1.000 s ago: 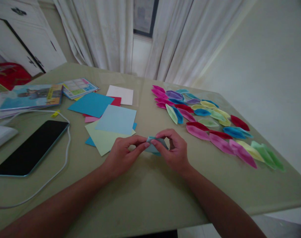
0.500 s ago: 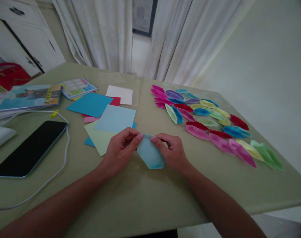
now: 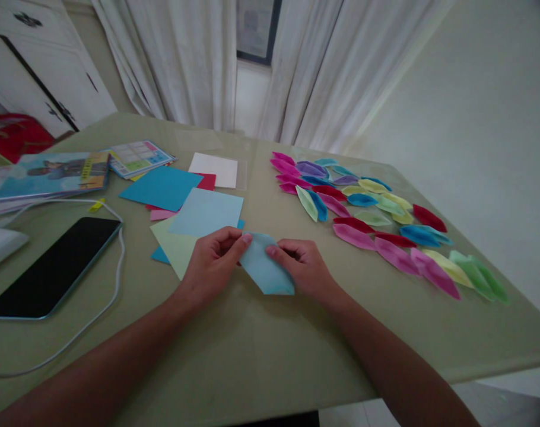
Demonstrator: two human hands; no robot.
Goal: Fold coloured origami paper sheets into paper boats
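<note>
Between my two hands is a light blue sheet of folded paper [image 3: 265, 267], with its corners turned in so that it has several sides. My left hand [image 3: 216, 258] pinches its upper left edge between thumb and fingers. On the opposite edge, the thumb of my right hand [image 3: 303, 264] presses on the face while the fingers stay behind it, partly hidden. Just beyond my left hand lie loose square sheets: a pale blue one [image 3: 207, 210], a pale green one [image 3: 176, 243] and a deeper blue one [image 3: 161, 187].
Several folded paper petals [image 3: 361, 201] in many colours spread over the table's right side. At left are a phone [image 3: 56, 267], a white cable [image 3: 118, 273] and booklets [image 3: 51, 175]. A white sheet [image 3: 214, 170] lies toward the back, before the curtains [image 3: 185, 65].
The folded light blue paper has tilted and shifted slightly up and left in my hands. My right thumb has slid a little to the left.
</note>
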